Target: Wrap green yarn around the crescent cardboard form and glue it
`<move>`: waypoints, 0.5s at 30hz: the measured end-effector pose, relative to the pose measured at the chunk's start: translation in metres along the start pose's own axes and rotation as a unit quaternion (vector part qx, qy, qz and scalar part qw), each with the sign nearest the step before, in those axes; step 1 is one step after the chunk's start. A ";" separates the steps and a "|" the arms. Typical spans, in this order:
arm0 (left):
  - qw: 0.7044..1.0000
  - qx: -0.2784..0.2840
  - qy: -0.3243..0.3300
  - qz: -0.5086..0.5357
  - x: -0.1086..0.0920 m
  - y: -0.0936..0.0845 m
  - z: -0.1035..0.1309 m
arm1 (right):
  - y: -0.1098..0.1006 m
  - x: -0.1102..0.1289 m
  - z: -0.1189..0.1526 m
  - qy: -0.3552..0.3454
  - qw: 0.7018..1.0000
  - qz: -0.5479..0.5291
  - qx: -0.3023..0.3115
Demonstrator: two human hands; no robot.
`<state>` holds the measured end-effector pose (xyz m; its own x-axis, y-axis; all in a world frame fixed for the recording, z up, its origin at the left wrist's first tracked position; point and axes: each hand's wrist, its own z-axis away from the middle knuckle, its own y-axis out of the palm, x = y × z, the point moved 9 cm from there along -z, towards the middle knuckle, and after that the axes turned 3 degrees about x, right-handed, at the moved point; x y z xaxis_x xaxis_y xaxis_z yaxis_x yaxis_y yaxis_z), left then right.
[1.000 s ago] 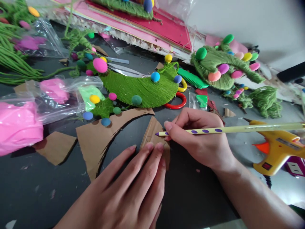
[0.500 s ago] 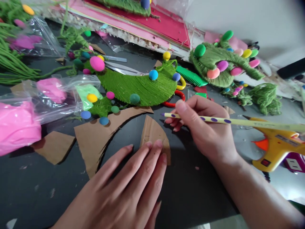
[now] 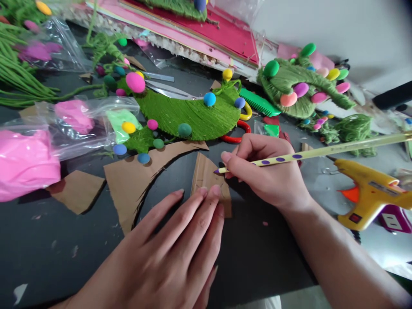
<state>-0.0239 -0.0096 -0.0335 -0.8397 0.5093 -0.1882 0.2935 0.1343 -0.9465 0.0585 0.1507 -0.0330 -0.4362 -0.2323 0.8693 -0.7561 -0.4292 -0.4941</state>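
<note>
A small wedge of brown cardboard (image 3: 203,171) with faint drawn lines lies on the dark table. My left hand (image 3: 183,240) rests on its lower part, fingers stretched out and flat. My right hand (image 3: 264,171) is closed round a pale yellow pencil (image 3: 280,160) with purple dots; the purple tip is over the wedge's right edge, and whether it touches is hard to tell. A larger curved cardboard piece (image 3: 128,176) lies to the left. Behind it sits a green yarn-wrapped crescent (image 3: 193,118) with coloured balls.
Scissors (image 3: 170,89) lie partly under the crescent, near a green comb (image 3: 259,103). A yellow glue gun (image 3: 367,193) is at the right. Bags of pink clay (image 3: 25,165) lie at the left. Another yarn-wrapped shape (image 3: 299,86) stands back right.
My right hand has turned the pencil so its tip points down and left over the cardboard wedge. My left hand stays on the wedge. The view has shifted slightly.
</note>
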 end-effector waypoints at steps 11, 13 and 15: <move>1.000 0.005 0.003 0.001 0.000 0.003 0.000 | 0.000 0.000 0.002 -0.006 1.000 0.028 -0.003; 1.000 -0.001 0.006 -0.001 0.000 0.003 0.001 | 0.000 0.000 0.002 -0.008 0.999 0.032 -0.005; 1.000 -0.003 0.004 -0.003 0.001 0.002 0.001 | 0.001 0.000 0.002 -0.010 1.000 0.029 0.004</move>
<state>-0.0242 -0.0097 -0.0356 -0.8376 0.5154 -0.1812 0.2918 0.1416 -0.9459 0.0587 0.1487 -0.0336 -0.4686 -0.2749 0.8395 -0.7259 -0.4217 -0.5433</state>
